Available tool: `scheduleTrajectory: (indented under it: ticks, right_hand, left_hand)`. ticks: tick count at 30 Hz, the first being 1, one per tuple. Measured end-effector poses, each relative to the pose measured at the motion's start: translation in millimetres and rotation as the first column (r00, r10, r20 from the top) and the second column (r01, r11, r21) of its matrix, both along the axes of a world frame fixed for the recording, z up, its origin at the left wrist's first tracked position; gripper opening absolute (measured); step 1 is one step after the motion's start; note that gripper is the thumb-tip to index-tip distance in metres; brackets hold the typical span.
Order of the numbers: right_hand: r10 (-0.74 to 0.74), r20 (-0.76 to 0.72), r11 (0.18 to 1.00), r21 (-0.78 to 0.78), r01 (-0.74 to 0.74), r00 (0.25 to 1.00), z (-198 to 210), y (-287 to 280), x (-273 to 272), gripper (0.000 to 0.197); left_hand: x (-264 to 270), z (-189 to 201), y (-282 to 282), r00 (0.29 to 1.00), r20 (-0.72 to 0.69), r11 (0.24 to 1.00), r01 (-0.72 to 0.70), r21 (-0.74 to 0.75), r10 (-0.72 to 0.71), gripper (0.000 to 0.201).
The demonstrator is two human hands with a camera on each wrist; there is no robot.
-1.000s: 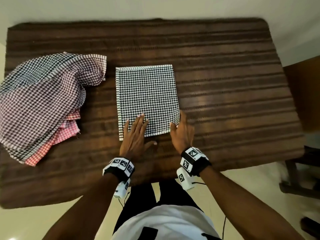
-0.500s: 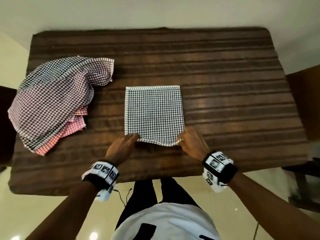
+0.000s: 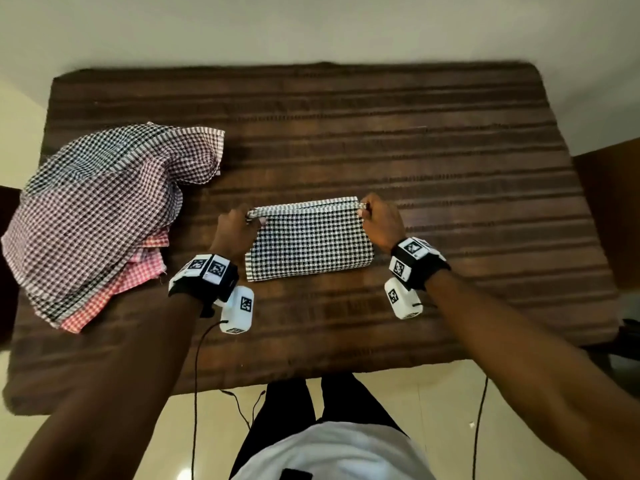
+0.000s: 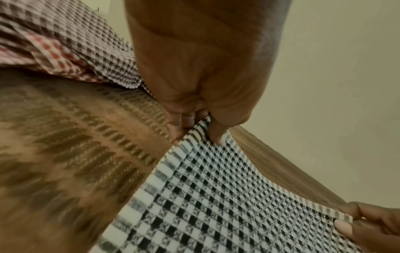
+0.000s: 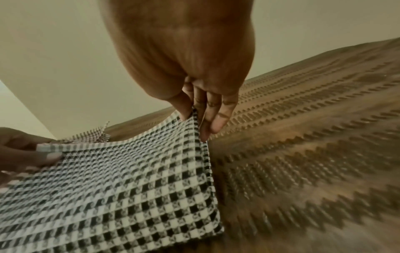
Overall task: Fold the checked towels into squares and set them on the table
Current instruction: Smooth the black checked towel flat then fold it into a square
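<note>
Black-and-white checked cotton towel (image 3: 308,242) lying near the middle of the dark brown ribbed tabletop (image 3: 450,161), doubled over into a wide rectangle, long axis running left to right. Left hand (image 3: 233,228) pinching the far-left corner, thumb on top and fingers (image 4: 177,126) curled beneath; right hand (image 3: 379,220) pinching the far-right corner likewise, cloth caught between thumb and fingers (image 5: 213,118). Both hands closed on the striped far edge, held just above the layer below (lifted slightly, judging by the wrist views). Fold crease toward the body, free edges away, so any squaring-up judged to run along that far edge. Neither hand nearer: one at each end of the long axis, roughly level. A further fold across the long axis probably needed to reach a square.

Loose heap of maroon, black and red checked towels (image 3: 97,216) at the left of the tabletop, well apart from the hands, unfolded. Number of towels in the heap hard to tell. Alignment of the layers beneath the top one hidden; surroundings in the wrist views smeared with blur.
</note>
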State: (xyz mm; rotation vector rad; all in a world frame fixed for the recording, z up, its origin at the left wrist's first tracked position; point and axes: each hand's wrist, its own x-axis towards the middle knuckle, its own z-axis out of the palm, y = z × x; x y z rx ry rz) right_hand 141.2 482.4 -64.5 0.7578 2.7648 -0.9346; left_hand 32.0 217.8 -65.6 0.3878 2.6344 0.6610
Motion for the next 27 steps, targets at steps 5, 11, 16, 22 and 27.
scheduleTrajectory:
  ticks: [5,11,16,22,27]
  right_hand:
    - [-0.061,0.052,0.998,-0.011,0.062,0.997,-15,0,-20,0.020]
    - [-0.061,0.078,0.998,0.010,0.060,0.995,-28,2,-31,0.018]
    - [-0.086,0.086,0.996,0.029,0.084,0.993,-35,1,-37,0.019]
    - [-0.052,-0.023,0.924,0.377,0.056,0.998,-34,-22,-33,0.034]
    - [0.381,-0.130,0.903,0.264,-0.339,0.915,-55,-112,-27,0.050]
  left_hand:
    - [-16,-22,-1,0.994,0.020,0.993,-0.107,-0.052,0.108,0.032]
    - [-18,-26,0,0.987,0.025,0.987,-0.158,0.006,0.158,0.026]
    - [-19,-28,1,0.985,0.035,0.985,-0.170,0.025,0.169,0.025]
    - [4,-25,9,0.924,-0.361,0.980,-0.174,-0.099,0.128,0.045]
    - [49,-47,37,0.917,-0.393,0.998,0.063,-0.027,-0.069,0.033]
